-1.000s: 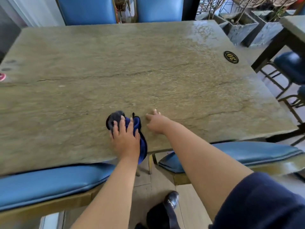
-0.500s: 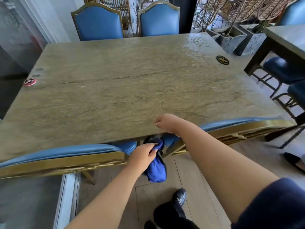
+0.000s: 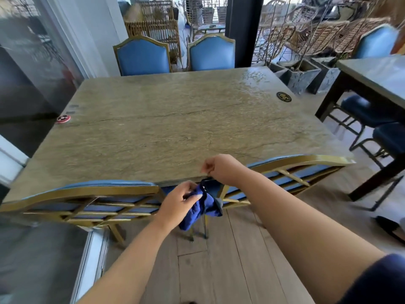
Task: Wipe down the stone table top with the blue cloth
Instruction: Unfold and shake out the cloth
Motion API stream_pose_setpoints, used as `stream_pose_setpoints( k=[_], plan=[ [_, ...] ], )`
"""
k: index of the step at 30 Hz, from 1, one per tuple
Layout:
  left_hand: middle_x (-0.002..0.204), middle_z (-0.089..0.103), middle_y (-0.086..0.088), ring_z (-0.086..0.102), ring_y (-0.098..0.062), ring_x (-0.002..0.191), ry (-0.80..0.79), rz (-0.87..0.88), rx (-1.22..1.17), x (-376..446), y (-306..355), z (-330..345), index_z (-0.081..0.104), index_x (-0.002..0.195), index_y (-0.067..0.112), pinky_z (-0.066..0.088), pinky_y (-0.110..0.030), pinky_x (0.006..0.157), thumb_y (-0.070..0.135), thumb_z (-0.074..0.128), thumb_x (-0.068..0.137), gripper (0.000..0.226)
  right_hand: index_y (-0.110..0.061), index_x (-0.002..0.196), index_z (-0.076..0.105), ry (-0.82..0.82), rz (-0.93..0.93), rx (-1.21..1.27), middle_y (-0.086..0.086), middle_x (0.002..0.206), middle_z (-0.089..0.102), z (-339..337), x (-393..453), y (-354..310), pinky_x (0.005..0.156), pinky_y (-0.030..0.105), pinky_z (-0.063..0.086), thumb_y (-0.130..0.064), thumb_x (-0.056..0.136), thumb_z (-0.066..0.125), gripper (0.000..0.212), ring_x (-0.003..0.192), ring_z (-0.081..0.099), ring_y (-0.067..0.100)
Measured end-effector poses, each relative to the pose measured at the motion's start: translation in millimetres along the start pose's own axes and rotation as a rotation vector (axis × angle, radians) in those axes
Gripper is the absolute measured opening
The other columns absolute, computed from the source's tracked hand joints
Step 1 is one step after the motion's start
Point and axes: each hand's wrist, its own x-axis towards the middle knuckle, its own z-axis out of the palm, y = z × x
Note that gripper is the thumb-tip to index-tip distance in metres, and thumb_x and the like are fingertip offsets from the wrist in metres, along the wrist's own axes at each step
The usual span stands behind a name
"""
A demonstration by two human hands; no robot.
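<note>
The blue cloth (image 3: 202,206) is off the stone table (image 3: 175,128) at this moment, hanging below and in front of its near edge, between the backs of the two gold-framed blue chairs (image 3: 87,194) tucked in on the near side. The left hand (image 3: 178,199) has its fingers (image 3: 195,196) curled around the bunched upper part of the cloth, so that most of it dangles toward the wooden floor (image 3: 230,260). The right hand (image 3: 221,170) sits at the near edge of the table, its fingers curled inward in a loose fist; whether it pinches a corner of the cloth just beneath it I cannot tell. I judge this to be a pause in the wiping, for regripping or refolding the cloth, rather than a stroke. The next move would call for gathering the cloth into a flat pad, raising it over the near edge and pressing it down on the stone. A wet-looking sheen shows near the far right corner, beside a dark oval badge (image 3: 284,96); a small red disc (image 3: 63,118) lies at the left edge. No containers stand on the table; stone planters (image 3: 304,76) with bare twigs stand on the floor beyond the far right corner.
</note>
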Motion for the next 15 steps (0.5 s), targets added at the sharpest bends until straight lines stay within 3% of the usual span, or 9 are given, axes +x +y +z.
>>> stream_pose_setpoints(
  k=[3,5,7,11,15],
  plan=[
    [0.082,0.07,0.002,0.064,-0.007,0.078,0.178,0.031,-0.093,-11.4,14.7,13.6,0.064,0.092,0.019,0.046,-0.024,0.073,0.028,0.066,0.083,0.013,-0.016,0.108,0.066,0.013,-0.022,0.016,0.007,0.108,0.068,1.3,-19.9,7.2,0.086,0.031,0.048,-0.002,0.088,0.049,0.03,0.102,0.061,0.025],
    [0.07,0.067,0.007,0.059,-0.005,0.066,0.279,0.038,-0.074,-17.9,23.5,23.5,0.062,0.083,0.022,0.044,-0.023,0.066,0.025,0.068,0.084,0.006,-0.016,0.111,0.065,-0.003,-0.052,0.015,0.006,0.109,0.068,1.0,-36.8,12.4,0.085,0.03,0.048,-0.007,0.086,0.052,0.029,0.103,0.06,0.024],
    [0.061,0.062,0.011,0.053,-0.003,0.059,0.371,0.056,0.002,-23.9,31.9,34.0,0.057,0.071,0.03,0.04,-0.022,0.059,0.02,0.07,0.085,0.021,-0.015,0.111,0.065,-0.02,-0.088,0.065,0.005,0.108,0.069,3.4,-54.0,19.6,0.082,0.026,0.046,-0.012,0.082,0.058,0.03,0.103,0.061,0.023],
    [0.066,0.063,0.004,0.057,-0.011,0.064,0.411,0.092,0.06,-36.7,46.6,59.3,0.058,0.068,0.03,0.043,-0.028,0.061,0.016,0.073,0.081,0.024,-0.013,0.101,0.064,0.009,-0.096,0.152,0.005,0.099,0.069,14.3,-84.0,36.4,0.074,0.026,0.043,-0.02,0.076,0.07,0.027,0.097,0.062,0.021],
    [0.06,0.053,0.003,0.044,-0.008,0.055,0.448,0.059,0.132,-47.4,63.3,78.3,0.049,0.064,0.019,0.036,-0.021,0.053,0.02,0.079,0.075,0.032,-0.012,0.091,0.057,0.17,-0.05,0.25,0.005,0.085,0.061,18.3,-106.8,64.0,0.061,0.027,0.035,-0.012,0.081,0.059,0.01,0.087,0.058,0.026]
  ],
)
